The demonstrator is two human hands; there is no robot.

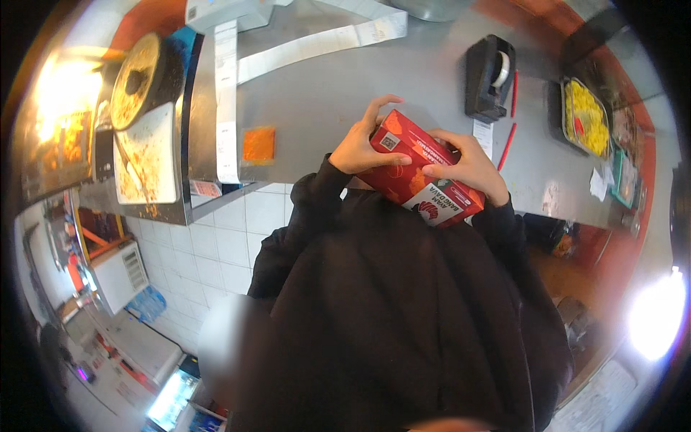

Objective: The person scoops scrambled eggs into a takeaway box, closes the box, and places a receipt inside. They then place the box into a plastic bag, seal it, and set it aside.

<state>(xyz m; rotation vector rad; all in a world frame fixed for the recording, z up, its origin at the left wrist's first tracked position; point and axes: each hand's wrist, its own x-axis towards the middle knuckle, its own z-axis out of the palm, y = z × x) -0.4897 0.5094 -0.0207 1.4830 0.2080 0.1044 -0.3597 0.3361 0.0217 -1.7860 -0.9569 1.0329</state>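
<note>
My left hand (369, 141) and my right hand (471, 163) hold a red printed cardboard food box (413, 162) between them, close to my chest at the front of the steel counter. The box is tilted and bears writing and a printed code. My left thumb lies on its face, while the left index finger sticks up beyond the edge. The right thumb presses on the face and the other right fingers curl over the far edge. To the left lies a small orange sachet (259, 144). A black tape dispenser (488, 81) stands right of the box.
A long paper strip (227, 108) runs over the steel counter (324, 113). Two red sticks (507, 147) lie near the dispenser. A metal tray (567, 121) of yellow food is at right. Far left, a crumb-covered white cutting board (162, 146) carries a knife (129, 164).
</note>
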